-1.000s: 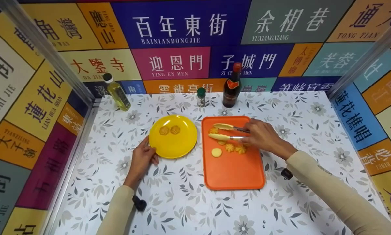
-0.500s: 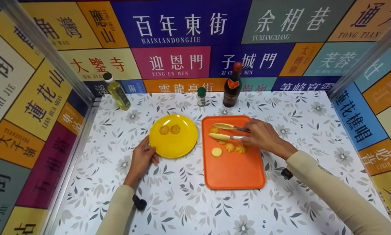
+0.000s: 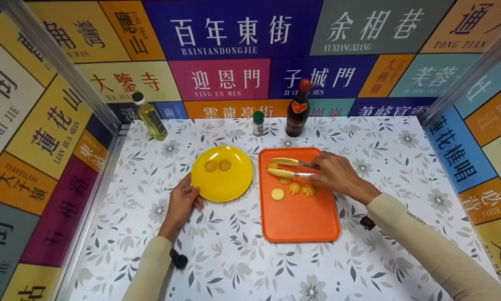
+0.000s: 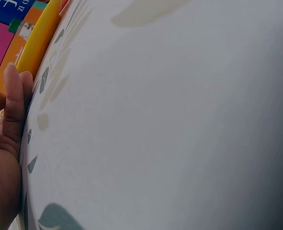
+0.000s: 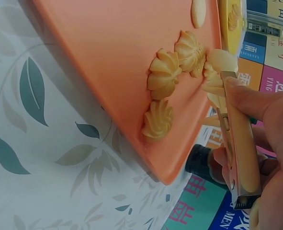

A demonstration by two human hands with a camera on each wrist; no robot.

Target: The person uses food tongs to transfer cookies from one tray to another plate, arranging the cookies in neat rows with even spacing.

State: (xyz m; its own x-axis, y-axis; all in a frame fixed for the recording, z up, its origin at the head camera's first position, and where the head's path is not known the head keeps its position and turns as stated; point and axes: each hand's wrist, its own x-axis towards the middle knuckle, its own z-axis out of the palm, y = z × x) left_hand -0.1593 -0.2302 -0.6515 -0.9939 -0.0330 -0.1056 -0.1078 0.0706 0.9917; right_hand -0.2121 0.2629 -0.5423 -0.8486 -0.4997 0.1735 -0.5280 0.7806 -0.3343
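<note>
My right hand grips a pair of tongs with pale yellow tips over the far part of the orange tray. The tong tips stand apart, with a cookie at their ends, partly hidden. Nearer me on the tray lie several piped cookies and a smooth round cookie. My left hand rests at the left rim of the yellow plate, and its fingertips touch the edge in the left wrist view. Two swirled cookies sit on that plate.
Behind the plate and tray stand an oil bottle, a small green-capped jar and a dark bottle with a red cap. Printed panels wall the floral-covered table at the back and sides.
The tong tips have drawn slightly closer together as the nearer arm moved away from me. The left hand and the plate stay where they were.
</note>
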